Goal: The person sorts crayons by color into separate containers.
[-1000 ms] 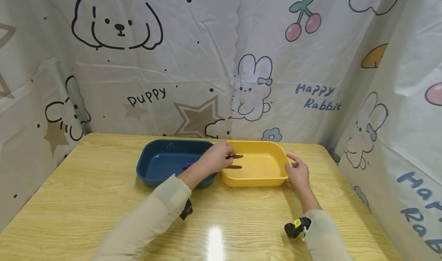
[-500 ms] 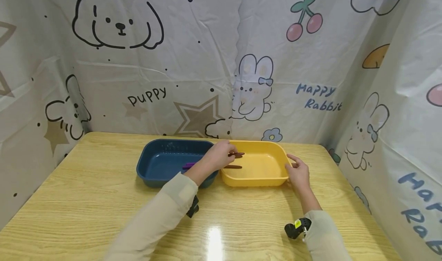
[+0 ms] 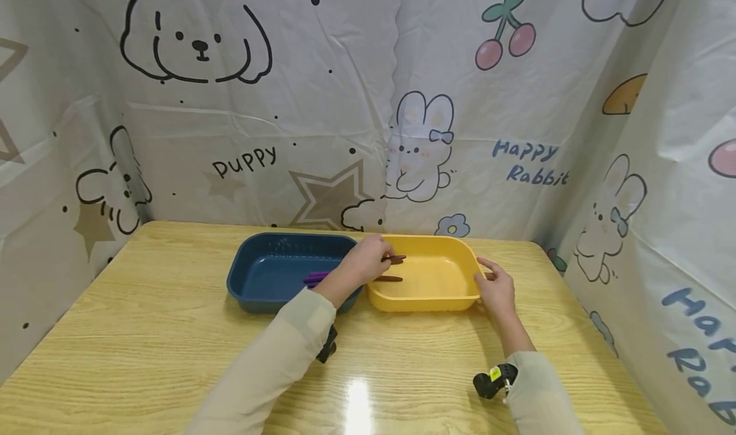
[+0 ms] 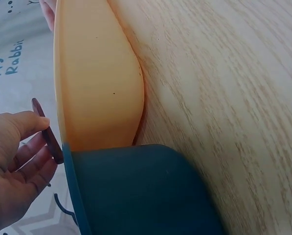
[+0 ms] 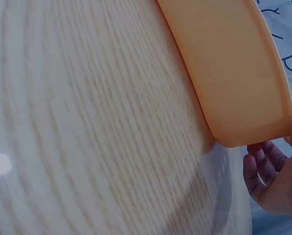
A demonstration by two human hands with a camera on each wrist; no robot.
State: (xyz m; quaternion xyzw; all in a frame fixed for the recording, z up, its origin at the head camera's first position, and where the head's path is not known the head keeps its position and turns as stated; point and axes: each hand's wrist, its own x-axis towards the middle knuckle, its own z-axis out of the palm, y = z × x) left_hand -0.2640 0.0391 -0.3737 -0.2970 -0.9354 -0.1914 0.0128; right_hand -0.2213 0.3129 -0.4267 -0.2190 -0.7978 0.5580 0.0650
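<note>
At the left end of the yellow bin, my left hand pinches a slim dark-brown stick between thumb and fingers. The stick's tapered end points right, into the bin. Another brown stick lies in the bin just nearer me, its left part hidden by my hand. Purple sticks lie in the dark blue bin, partly covered by my left wrist. My right hand grips the right end of the yellow bin, thumb at the rim and fingers at its outer side.
The two bins stand side by side, touching or nearly so, near the back of a wooden table. A printed cloth hangs behind and along both sides. Each wrist carries a small black camera.
My left hand has shifted slightly right with the brown stick, and more of the purple sticks shows. A second brown tip now appears beside the held one. My right hand stays in place.
</note>
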